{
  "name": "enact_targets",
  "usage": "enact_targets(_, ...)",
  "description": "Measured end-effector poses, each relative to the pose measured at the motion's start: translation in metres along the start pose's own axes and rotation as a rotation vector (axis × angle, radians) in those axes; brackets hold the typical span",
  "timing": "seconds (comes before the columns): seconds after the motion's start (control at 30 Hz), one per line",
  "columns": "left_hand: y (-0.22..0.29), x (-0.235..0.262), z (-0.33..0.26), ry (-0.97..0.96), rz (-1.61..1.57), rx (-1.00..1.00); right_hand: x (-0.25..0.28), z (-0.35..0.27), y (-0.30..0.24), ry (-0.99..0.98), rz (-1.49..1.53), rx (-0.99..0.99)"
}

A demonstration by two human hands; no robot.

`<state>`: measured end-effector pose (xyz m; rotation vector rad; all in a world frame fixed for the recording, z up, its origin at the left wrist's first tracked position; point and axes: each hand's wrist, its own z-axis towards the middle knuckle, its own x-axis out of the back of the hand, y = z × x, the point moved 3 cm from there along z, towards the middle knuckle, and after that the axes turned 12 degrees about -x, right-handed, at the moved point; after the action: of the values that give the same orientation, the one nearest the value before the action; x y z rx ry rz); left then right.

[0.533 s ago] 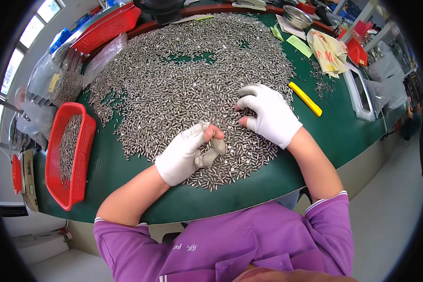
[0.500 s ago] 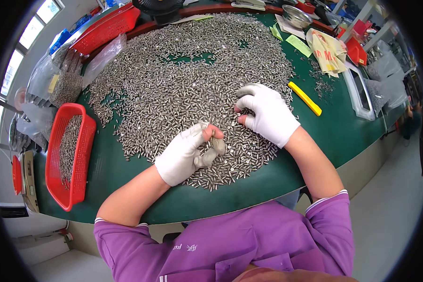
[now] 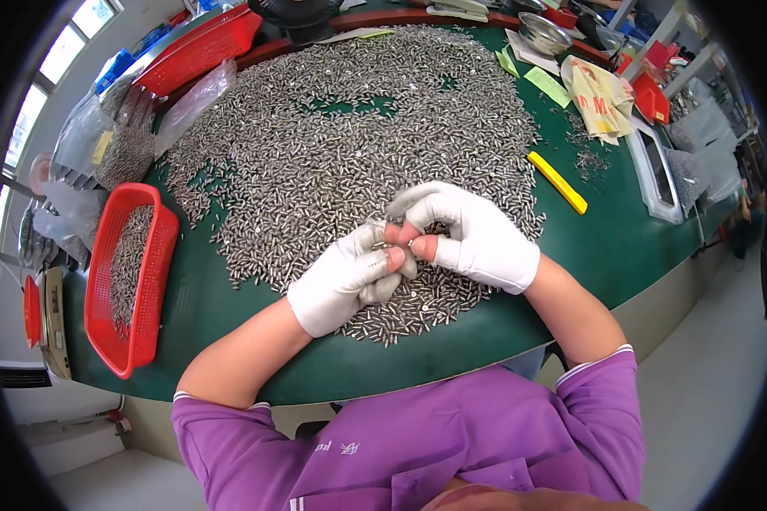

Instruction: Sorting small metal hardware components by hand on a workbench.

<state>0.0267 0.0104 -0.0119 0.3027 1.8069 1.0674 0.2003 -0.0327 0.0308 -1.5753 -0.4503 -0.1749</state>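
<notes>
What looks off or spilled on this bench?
Nothing is damaged. The small silver metal cylinders lie loose over most of the green table rather than in the red mesh basket; a few stray ones sit beyond the yellow bar.

There is one view. The camera sits on the person's head and looks straight down, quite close. The round green surface (image 3: 230, 315) fills the middle and bends at the edges. The person's arms come in from the bottom. Floor shows low down.
</notes>
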Motion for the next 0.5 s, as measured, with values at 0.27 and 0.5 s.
enact_targets(0.27, 0.000, -0.001, 0.000, 0.075, -0.030, -0.021, 0.009, 0.003, 0.009, 0.302, -0.384, 0.147)
enact_targets(0.5, 0.006, -0.006, 0.000, 0.095, 0.082, -0.020, 0.014, 0.009, 0.024, 0.329, -0.765, 0.110)
